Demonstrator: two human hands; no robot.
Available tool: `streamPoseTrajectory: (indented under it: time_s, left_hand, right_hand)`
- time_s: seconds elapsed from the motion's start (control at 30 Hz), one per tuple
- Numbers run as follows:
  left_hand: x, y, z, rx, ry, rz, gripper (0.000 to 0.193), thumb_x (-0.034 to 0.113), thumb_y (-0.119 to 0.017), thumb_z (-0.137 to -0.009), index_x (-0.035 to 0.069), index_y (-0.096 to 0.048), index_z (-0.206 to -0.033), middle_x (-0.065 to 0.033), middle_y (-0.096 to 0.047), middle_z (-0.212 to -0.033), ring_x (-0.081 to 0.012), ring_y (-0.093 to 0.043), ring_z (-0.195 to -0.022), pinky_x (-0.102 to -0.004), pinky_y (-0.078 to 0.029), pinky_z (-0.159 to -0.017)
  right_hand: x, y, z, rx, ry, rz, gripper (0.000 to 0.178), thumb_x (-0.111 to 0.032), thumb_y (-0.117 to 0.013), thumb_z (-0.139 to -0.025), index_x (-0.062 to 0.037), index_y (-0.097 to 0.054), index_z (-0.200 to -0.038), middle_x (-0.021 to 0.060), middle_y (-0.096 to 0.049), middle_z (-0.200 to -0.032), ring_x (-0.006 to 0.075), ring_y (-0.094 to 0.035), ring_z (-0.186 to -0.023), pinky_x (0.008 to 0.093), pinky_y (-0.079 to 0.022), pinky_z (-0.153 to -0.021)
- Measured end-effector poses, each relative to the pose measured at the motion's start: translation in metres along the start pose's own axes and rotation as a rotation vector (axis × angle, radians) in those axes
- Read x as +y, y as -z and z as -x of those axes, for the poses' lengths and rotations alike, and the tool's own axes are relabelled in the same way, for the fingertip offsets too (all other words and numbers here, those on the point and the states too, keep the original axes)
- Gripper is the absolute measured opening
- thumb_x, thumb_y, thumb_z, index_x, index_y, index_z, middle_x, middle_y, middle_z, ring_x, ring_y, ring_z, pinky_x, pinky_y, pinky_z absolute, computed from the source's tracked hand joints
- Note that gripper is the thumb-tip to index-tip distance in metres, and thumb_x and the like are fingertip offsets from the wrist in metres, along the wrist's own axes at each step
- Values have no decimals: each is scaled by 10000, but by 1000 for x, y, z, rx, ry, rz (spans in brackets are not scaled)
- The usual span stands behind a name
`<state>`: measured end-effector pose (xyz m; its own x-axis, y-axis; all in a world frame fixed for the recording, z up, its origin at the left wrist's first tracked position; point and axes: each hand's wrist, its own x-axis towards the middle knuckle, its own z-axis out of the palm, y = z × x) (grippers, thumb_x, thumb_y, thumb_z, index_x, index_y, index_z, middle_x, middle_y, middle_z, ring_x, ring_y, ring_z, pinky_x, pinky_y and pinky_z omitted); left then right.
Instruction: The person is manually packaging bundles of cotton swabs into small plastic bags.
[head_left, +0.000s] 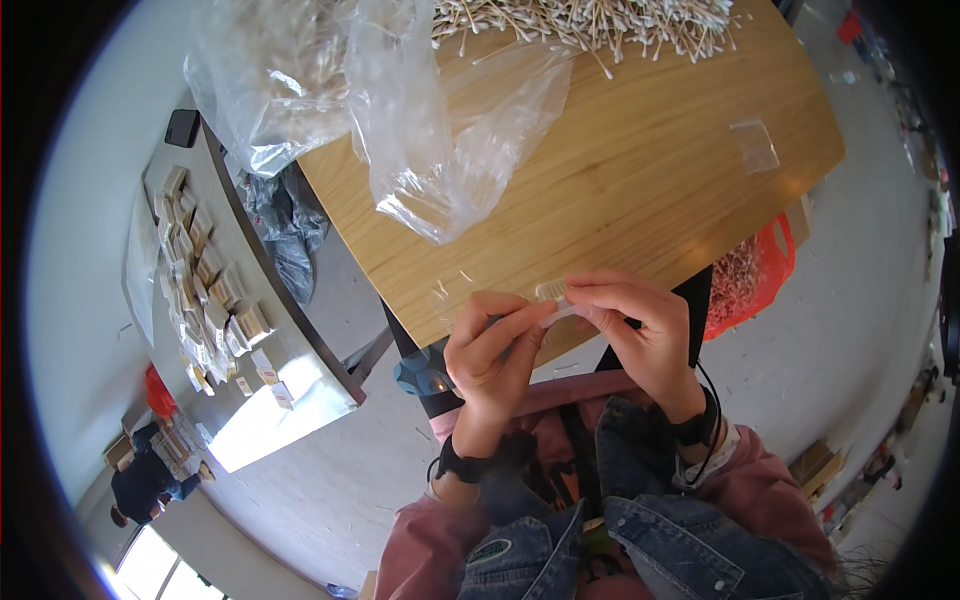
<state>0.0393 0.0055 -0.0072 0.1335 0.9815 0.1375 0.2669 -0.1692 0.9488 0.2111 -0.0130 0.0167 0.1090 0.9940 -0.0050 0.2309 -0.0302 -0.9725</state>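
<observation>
Close to the near edge of the wooden table, my left hand and my right hand meet at a small clear plastic packet. Fingertips of both hands pinch it from either side. Pale stick-like shapes show inside, but the fingers hide much of it. A thin clear plastic piece lies just beyond my left hand. Farther right rests a flat clear plastic sleeve. At the far edge spreads a heap of loose cotton swabs, beside a large crumpled clear plastic bag.
Left of me, a second table bears several rows of small packs and a black phone-like object. A dark plastic bag hangs between the tables. Below the right edge sits a red bag. A person bends over at far left.
</observation>
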Motion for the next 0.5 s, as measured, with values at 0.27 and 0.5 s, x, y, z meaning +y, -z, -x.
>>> streamPoseTrajectory:
  time_s: [0.27, 0.5]
  left_hand:
    - [7, 4, -4, 29, -95, -101, 294, -97, -781, -659, 31, -763, -923, -67, -622, -843, -203, -610, -743, -290, -480, -633]
    - [5, 2, 7, 49, -84, -62, 268, -94, -776, -681, 15, -751, -925, -71, -627, -856, -211, -607, -755, -297, -477, -641]
  right_hand:
    - [1, 1, -6, -26, 47, 28, 157, 70, -677, -851, 18, -725, -992, 158, -725, -1059, 211, -721, -910, 286, -578, -767]
    - [-4, 1, 0, -26, 27, 16, 135, 53, -682, -863, 25, -725, -987, 150, -728, -1057, 185, -717, -893, 273, -576, -762]
